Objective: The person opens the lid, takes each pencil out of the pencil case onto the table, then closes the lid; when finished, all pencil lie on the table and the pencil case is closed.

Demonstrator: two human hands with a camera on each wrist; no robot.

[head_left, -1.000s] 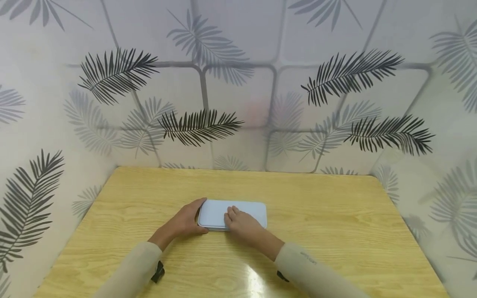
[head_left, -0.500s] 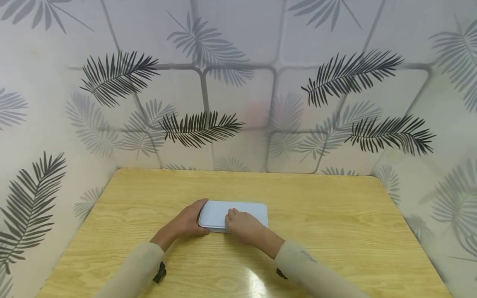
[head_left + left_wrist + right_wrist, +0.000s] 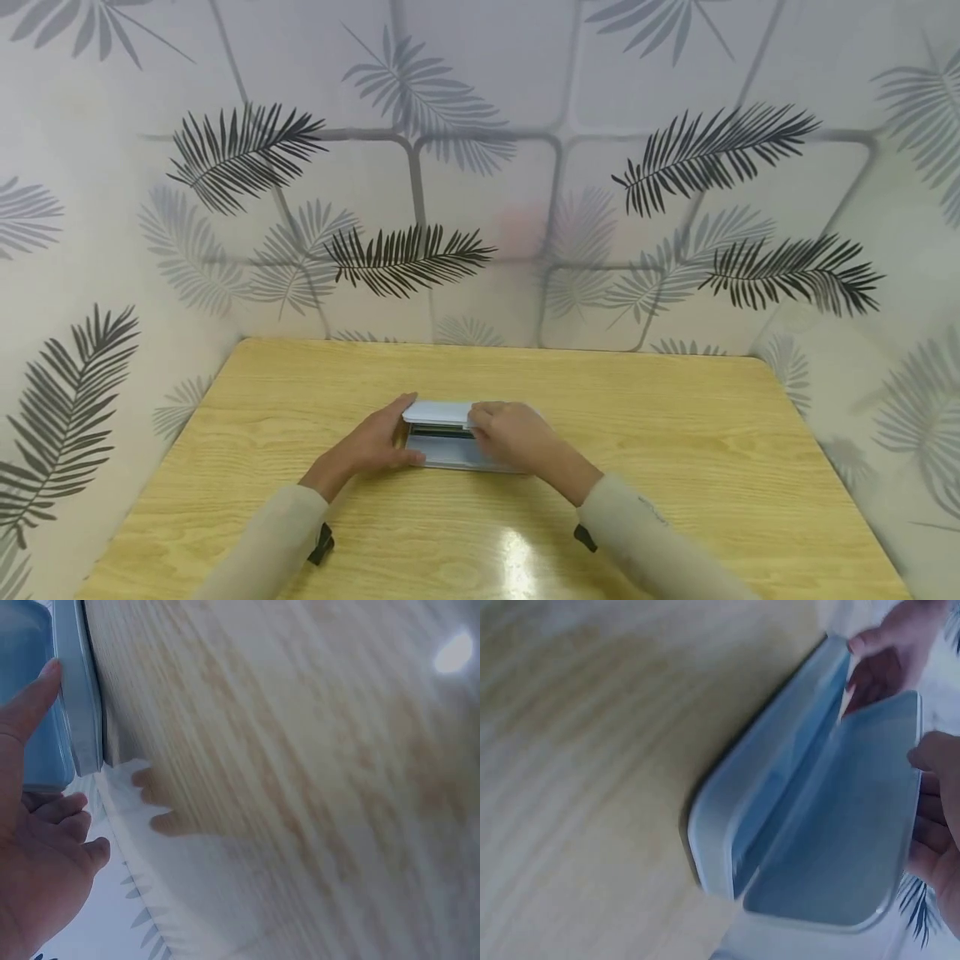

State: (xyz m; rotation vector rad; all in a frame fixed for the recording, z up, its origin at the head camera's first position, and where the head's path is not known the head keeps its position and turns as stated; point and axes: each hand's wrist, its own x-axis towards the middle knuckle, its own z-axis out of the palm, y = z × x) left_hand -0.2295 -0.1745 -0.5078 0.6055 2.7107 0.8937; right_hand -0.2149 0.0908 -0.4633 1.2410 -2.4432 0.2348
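A light blue hinged case, long and rectangular, lies on the table; its base (image 3: pixel 450 451) is flat and its lid (image 3: pixel 435 412) is partly raised. My left hand (image 3: pixel 375 442) holds the case's left end, and in the left wrist view the thumb (image 3: pixel 37 697) rests on the rim of the base (image 3: pixel 79 705). With thumb and fingers my right hand (image 3: pixel 517 435) pinches the lid's free edge, as the right wrist view shows on the tilted lid (image 3: pixel 840 825). A dark greenish strip shows inside in the head view; what it is cannot be told.
The wood-grain table (image 3: pixel 660 442) stretches out on all sides of the case. Behind it hangs a pale sheet (image 3: pixel 480 200) with leaf prints, which also rises at both sides. Glare (image 3: pixel 517 550) lies on the near tabletop.
The case was closed in both earlier frames, with the right hand at its front edge. That hand has since risen, moved slightly right and lifted the lid. The left hand stays put.
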